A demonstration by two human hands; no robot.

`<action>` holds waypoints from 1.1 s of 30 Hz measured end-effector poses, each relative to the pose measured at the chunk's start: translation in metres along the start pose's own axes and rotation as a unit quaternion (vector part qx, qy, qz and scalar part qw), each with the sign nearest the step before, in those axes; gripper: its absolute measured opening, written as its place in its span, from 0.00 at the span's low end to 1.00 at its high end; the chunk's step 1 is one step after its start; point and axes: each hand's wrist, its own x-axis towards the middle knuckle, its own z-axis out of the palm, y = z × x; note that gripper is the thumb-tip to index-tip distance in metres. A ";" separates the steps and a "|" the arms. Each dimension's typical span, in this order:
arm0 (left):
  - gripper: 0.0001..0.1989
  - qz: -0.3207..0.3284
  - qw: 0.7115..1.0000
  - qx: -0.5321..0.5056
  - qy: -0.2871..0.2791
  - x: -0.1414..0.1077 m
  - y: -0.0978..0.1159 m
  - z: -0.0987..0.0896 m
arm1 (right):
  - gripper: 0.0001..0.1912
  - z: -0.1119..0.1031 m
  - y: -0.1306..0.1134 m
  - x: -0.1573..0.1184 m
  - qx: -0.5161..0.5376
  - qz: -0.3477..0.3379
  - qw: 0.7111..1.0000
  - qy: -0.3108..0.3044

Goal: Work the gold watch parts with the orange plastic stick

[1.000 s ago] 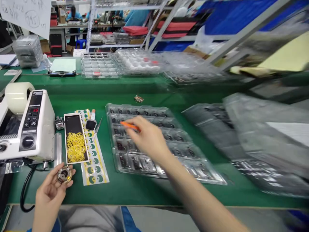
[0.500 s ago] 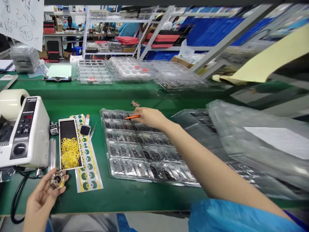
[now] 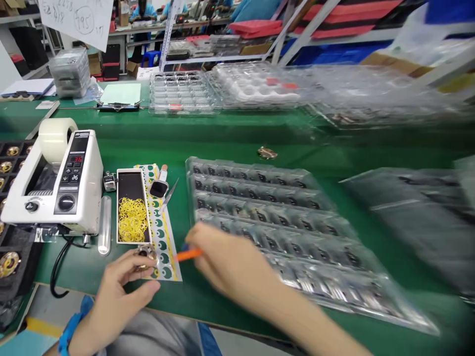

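Observation:
My left hand (image 3: 124,284) is closed around the edge of a small round gold-rimmed part (image 3: 147,252), which looks like a watch movement or case. From the right, my right hand (image 3: 218,257), blurred by motion, grips a thin orange tool (image 3: 188,254) that points toward this part; a gap separates the two. I cannot make out whether its tip carries anything. A clear blister tray (image 3: 260,215) with rows of small dark parts lies under and beyond my right hand. Below the round part is a sticker sheet (image 3: 166,247) with yellow and dark green rings.
A narrow box (image 3: 129,188) holds yellow rings (image 3: 132,221). Tweezers (image 3: 170,194) and a smartwatch (image 3: 159,188) lie beside it. To the left stands a tape dispenser (image 3: 67,183) near a black tray (image 3: 31,247). Another metallic part (image 3: 267,153) sits behind the blister tray.
My right hand has come back from the tray's far row toward my left hand, with the orange tool. My left hand has raised the round part beside the sticker sheet. The view has turned right.

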 end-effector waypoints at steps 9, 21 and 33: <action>0.05 0.009 0.999 0.020 0.050 -0.005 0.002 0.004 | 0.05 0.025 -0.081 -0.010 0.263 0.055 0.956 0.121; 0.20 0.002 0.991 -0.131 -0.028 -0.016 -0.014 -0.004 | 0.07 0.030 -0.084 -0.009 0.434 0.256 0.847 0.168; 0.22 -0.001 0.999 -0.010 -0.048 -0.021 -0.016 -0.007 | 0.08 0.038 -0.081 0.001 0.500 0.273 0.808 0.147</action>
